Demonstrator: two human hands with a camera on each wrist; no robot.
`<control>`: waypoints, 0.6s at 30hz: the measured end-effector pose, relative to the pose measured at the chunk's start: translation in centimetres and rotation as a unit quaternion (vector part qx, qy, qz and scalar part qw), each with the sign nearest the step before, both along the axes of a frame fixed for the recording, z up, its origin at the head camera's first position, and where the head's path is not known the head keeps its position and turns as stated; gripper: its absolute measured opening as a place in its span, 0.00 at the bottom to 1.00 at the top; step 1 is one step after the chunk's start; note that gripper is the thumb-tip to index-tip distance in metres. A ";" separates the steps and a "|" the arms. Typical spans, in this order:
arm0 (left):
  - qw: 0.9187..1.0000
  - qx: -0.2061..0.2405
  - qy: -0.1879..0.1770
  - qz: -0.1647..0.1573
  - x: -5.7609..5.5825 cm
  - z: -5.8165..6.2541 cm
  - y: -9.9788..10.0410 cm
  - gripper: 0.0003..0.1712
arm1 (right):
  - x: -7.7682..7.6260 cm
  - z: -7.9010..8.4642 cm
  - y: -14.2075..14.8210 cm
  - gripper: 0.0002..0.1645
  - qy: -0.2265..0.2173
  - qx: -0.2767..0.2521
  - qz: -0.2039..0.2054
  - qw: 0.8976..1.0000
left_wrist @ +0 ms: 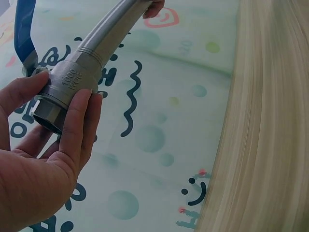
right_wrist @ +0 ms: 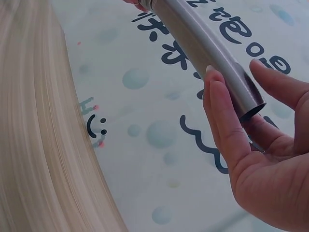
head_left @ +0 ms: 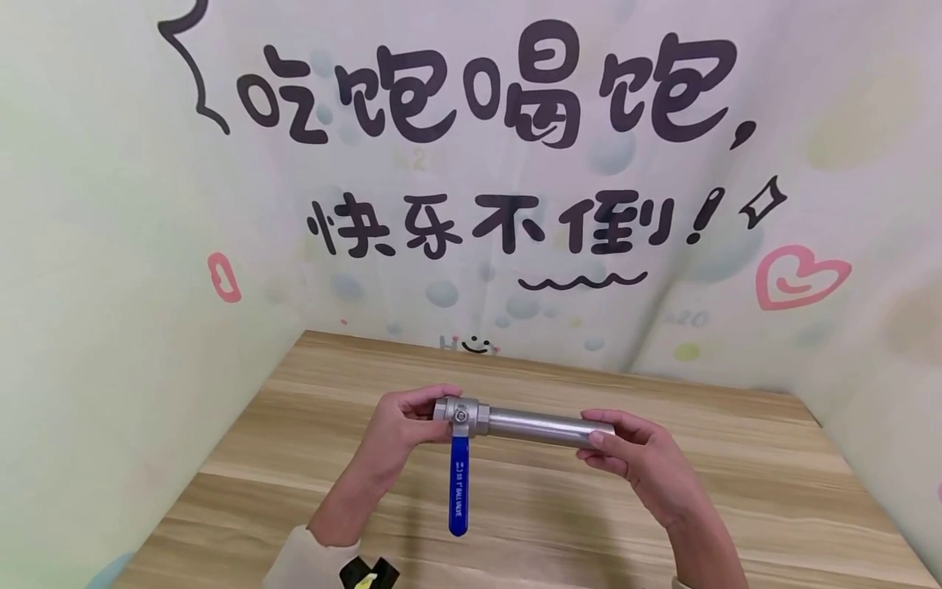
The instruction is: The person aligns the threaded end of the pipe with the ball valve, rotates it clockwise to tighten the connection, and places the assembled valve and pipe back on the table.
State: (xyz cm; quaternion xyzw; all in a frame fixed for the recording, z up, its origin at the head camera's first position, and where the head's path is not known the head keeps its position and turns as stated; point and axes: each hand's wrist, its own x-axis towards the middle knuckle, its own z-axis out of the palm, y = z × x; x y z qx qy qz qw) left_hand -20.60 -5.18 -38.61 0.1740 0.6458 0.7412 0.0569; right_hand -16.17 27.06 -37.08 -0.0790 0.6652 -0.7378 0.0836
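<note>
A metal ball valve [head_left: 462, 409] with a blue lever handle [head_left: 459, 487] is joined to a straight steel pipe [head_left: 545, 427]. Both are held up above the table, the pipe running to the right of the valve. My left hand [head_left: 401, 425] grips the valve body at its outer end, thumb on one side and fingers on the other; raised "1000 WOG" lettering shows on the valve [left_wrist: 72, 79] in the left wrist view. At the pipe's free end my right hand [head_left: 640, 450] holds it between thumb and fingers. The pipe's open end [right_wrist: 253, 111] faces the right palm.
The wood-grain table [head_left: 331, 368] lies below the hands. Behind it stands a pale printed backdrop [head_left: 441, 311] with black lettering, and a pale wall [head_left: 110, 286] rises on the left. A black object with a yellow patch [head_left: 368, 574] is by the left sleeve.
</note>
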 end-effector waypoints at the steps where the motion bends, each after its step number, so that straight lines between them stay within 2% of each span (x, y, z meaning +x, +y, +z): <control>1: 1.000 0.000 0.000 -0.001 0.0 0.0 0.0 0.24 | 0.0 0.0 0.0 0.16 0.001 0.000 0.001 1.000; 7: 1.000 0.001 -0.001 -0.001 0.0 0.1 0.0 0.24 | 0.2 0.0 0.1 0.23 0.013 -0.001 0.012 1.000; 18: 1.000 0.004 -0.005 -0.002 0.1 0.1 0.0 0.24 | 0.2 0.0 0.1 0.17 0.016 -0.005 0.013 1.000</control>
